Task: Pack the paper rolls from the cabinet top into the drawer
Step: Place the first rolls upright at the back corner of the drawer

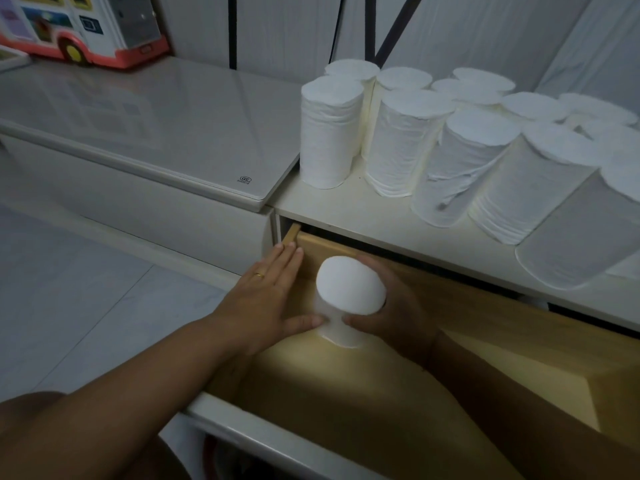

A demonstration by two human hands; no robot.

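Observation:
One white paper roll (349, 289) stands upright in the far left corner of the open wooden drawer (346, 403). My right hand (394, 306) curls around its right side and grips it. My left hand (266, 299) lies flat with straight fingers on the drawer's left edge, its thumb touching the roll's base. Several more white paper rolls (450, 140) stand upright on the cabinet top (332, 206) behind the drawer.
A lower white cabinet with a glossy top (156, 112) adjoins on the left. A red and white toy bus (83, 29) sits at its far end. Pale tiled floor (69, 289) lies at the left. The drawer's white front (270, 441) is nearest me.

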